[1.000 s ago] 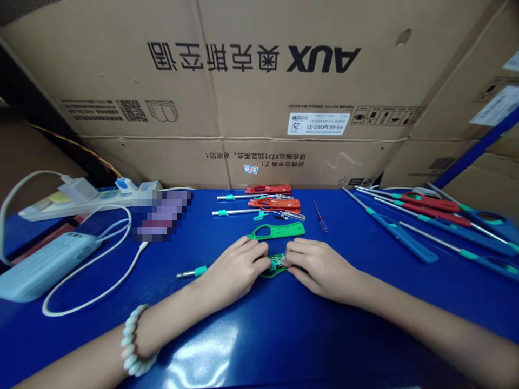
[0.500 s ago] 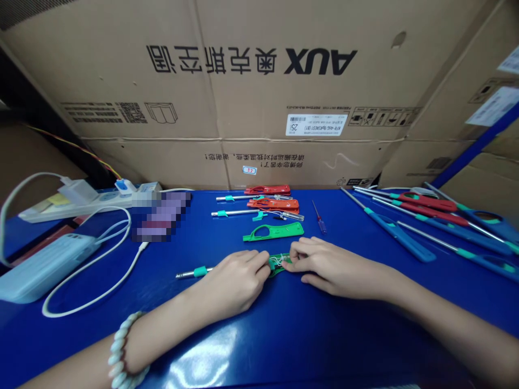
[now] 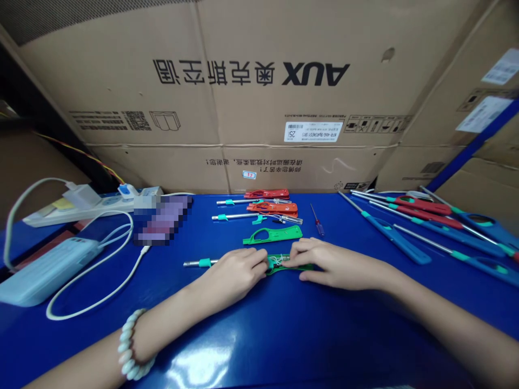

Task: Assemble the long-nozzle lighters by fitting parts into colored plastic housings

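A green long-reach lighter [image 3: 277, 269], its casing opened, lies on the blue table with its metal tube [image 3: 192, 263] pointing left. My left hand [image 3: 239, 270] is closed over its middle, fingertips near the teal trigger. White wires [image 3: 279, 260] show between my hands, inside the casing half. My right hand [image 3: 324, 262] is closed at the right part of the lighter, thumb and index finger at the wires and the clear fuel tank; what they pinch is partly hidden. Just behind lies a loose green casing half [image 3: 275, 234].
Opened red [image 3: 267, 193] and orange lighters [image 3: 273, 208] lie farther back, beside a small screwdriver [image 3: 318, 220]. Several blue and red lighters [image 3: 430, 227] are at right. A power bank [image 3: 48, 270], cable, phone [image 3: 164, 219] and power strip [image 3: 52, 213] are at left. Cardboard [image 3: 243, 102] stands behind.
The view has shifted slightly. Both hands stay at the green lighter with nearly the same grip; slightly more of its right end shows beneath my right hand.
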The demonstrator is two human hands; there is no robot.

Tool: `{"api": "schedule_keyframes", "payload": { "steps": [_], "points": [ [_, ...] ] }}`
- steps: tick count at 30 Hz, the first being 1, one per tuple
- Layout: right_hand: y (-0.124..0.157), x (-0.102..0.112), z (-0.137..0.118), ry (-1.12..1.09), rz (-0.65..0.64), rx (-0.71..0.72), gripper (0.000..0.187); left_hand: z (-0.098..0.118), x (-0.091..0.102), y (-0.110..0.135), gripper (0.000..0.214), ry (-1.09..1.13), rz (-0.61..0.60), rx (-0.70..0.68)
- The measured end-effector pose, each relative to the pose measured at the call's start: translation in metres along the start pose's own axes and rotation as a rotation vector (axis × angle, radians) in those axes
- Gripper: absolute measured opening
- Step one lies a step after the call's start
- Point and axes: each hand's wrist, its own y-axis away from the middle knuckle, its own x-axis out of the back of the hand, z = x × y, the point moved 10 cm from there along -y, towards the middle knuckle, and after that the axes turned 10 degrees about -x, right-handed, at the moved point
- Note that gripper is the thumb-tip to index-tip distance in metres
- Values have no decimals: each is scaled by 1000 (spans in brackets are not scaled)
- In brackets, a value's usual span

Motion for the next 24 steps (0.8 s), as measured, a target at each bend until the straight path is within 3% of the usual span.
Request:
{"api": "schedule_keyframes", "payload": {
  "steps": [2, 4, 8, 12, 17, 21, 24],
  "points": [
    [-4, 10, 11, -95, 83, -35, 20, 0, 1, 0, 25, 21, -8, 3],
    [-8, 26, 29, -95, 247, -106, 17, -1, 2, -1, 25, 53, -8, 8],
    [-10, 41, 53, 215, 507, -191, 18, -7, 8, 0, 18, 201, 31, 48],
    [-19, 32, 57, 429, 534, -146, 32, -22, 15, 2, 19, 311, 108, 119],
    [-24, 26, 60, 481, 520, -156, 25, -62, 25, 18, 16, 268, 245, 285],
    [-24, 26, 58, 538, 551, -168, 19, -86, 19, 30, 16, 232, 234, 391],
    [-25, 24, 53, 598, 577, -164, 16, -91, 9, 31, 17, 253, 184, 400]
  ]
}}
